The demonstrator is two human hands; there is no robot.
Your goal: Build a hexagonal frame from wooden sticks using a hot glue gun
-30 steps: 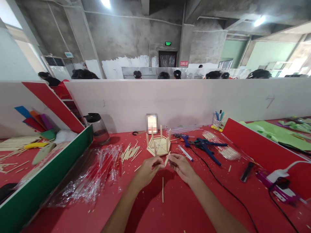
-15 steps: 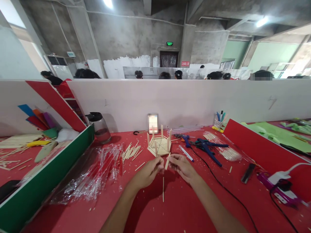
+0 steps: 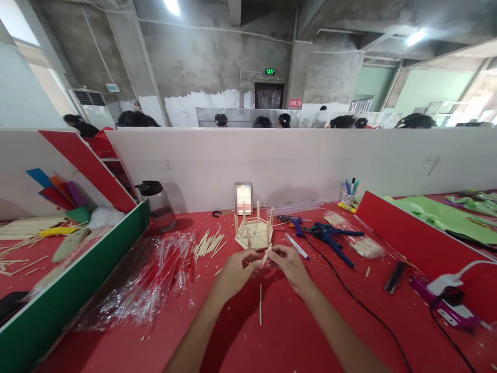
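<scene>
Short pale wooden sticks [image 3: 266, 255] are pinched between my two hands, just in front of the hexagonal wooden base. My right hand [image 3: 288, 263] grips them near their upper end. The fingers of my left hand [image 3: 244, 267] close on their lower end; the exact number of sticks is hard to make out. Behind my hands stands the hexagonal base [image 3: 254, 233] with several upright sticks around its rim. One loose stick [image 3: 261, 304] lies on the red table below my hands. A pile of short sticks [image 3: 209, 243] lies to the left of the base.
Plastic bags [image 3: 147, 280] cover the table at left, near a glass jug [image 3: 159, 204]. On the right lie a blue glue gun [image 3: 297, 225], blue-handled cutters [image 3: 334, 241], a marker [image 3: 297, 246], a black cord [image 3: 349, 292] and a purple power strip [image 3: 444, 305]. A phone [image 3: 244, 199] leans against the partition.
My left hand has shifted slightly, its fingers reaching to the lower end of the sticks. The sticks tilt a little more. The base and table items stay in place.
</scene>
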